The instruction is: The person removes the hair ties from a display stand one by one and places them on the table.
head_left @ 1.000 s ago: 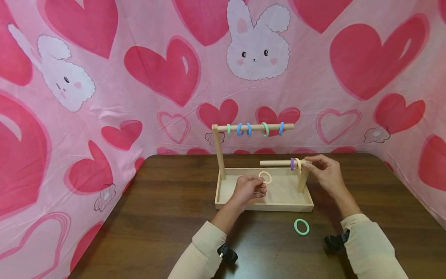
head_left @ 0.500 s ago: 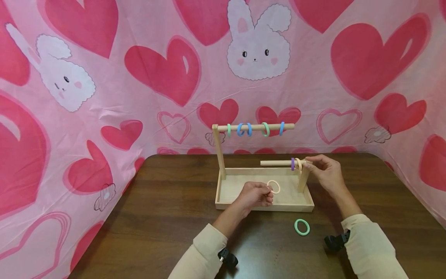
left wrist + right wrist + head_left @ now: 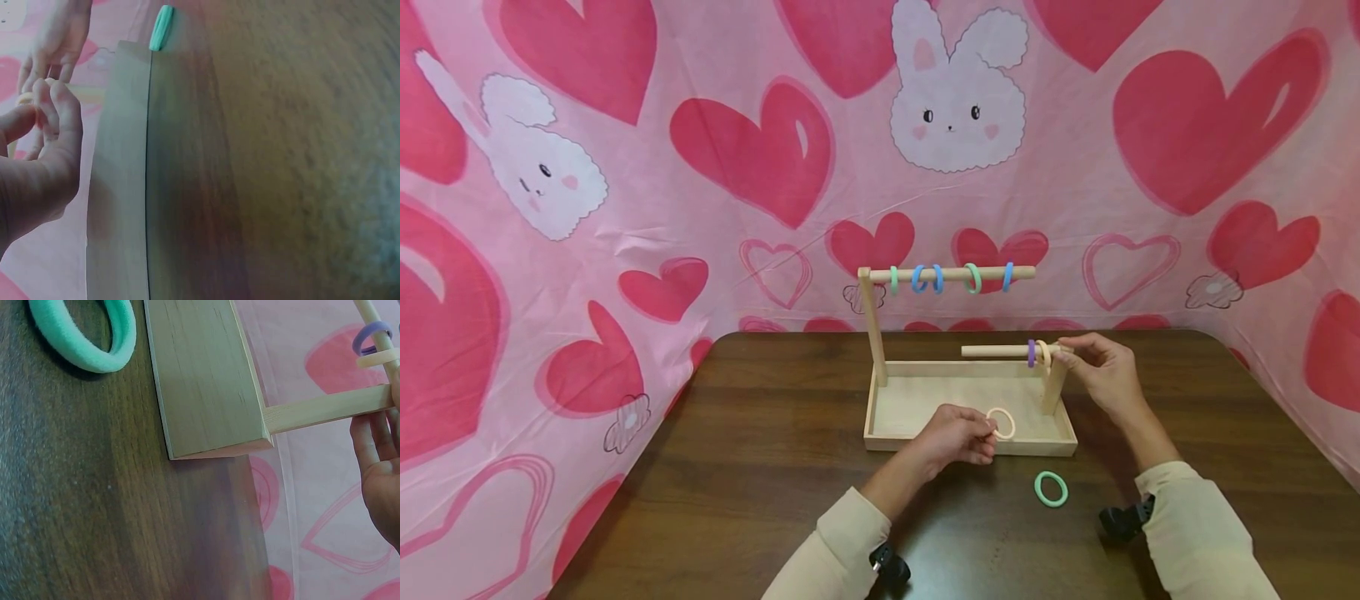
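My left hand (image 3: pixel 957 437) pinches a cream hair tie (image 3: pixel 1002 424) between thumb and fingers, above the front edge of the wooden tray stand (image 3: pixel 977 447). My right hand (image 3: pixel 1107 372) grips the top of the stand's short right post (image 3: pixel 1053 390), where the lower rod (image 3: pixel 988 351) joins it. On that rod hang a purple hair tie (image 3: pixel 1032 353) and another cream one beside it, close to my right fingers. In the right wrist view the fingers lie against the post (image 3: pixel 331 409), partly cut off by the frame edge.
A green hair tie (image 3: pixel 1051 489) lies on the dark wooden table (image 3: pixel 760 467) in front of the tray. Several green and blue hair ties hang along the upper rod (image 3: pixel 955 273), held by the tall left post (image 3: pixel 874 333). A pink heart-patterned cloth (image 3: pixel 760 50) stands behind.
My left hand has come down and slightly right, toward the tray's front edge, carrying the cream hair tie. My right hand has stayed at the post.
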`<act>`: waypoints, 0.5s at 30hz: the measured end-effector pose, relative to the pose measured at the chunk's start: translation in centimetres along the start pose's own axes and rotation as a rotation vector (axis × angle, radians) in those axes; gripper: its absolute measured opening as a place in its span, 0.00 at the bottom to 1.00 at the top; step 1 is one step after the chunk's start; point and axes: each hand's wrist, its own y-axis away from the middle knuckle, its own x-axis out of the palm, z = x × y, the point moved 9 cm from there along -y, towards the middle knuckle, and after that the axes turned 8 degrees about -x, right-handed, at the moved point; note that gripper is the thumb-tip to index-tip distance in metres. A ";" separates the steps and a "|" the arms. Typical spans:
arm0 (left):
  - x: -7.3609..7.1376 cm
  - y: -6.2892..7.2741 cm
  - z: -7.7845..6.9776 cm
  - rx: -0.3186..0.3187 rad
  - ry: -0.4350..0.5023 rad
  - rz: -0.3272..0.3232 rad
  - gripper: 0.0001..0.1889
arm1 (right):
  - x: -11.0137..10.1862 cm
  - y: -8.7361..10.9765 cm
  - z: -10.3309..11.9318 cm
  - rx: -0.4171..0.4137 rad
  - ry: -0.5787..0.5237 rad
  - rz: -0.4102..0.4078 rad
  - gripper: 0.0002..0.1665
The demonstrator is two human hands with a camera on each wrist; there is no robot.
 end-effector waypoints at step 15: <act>1.2 0.6 1.6 -0.076 -0.141 0.072 0.08 | 0.0 0.0 0.1 -0.007 -0.026 -0.006 0.11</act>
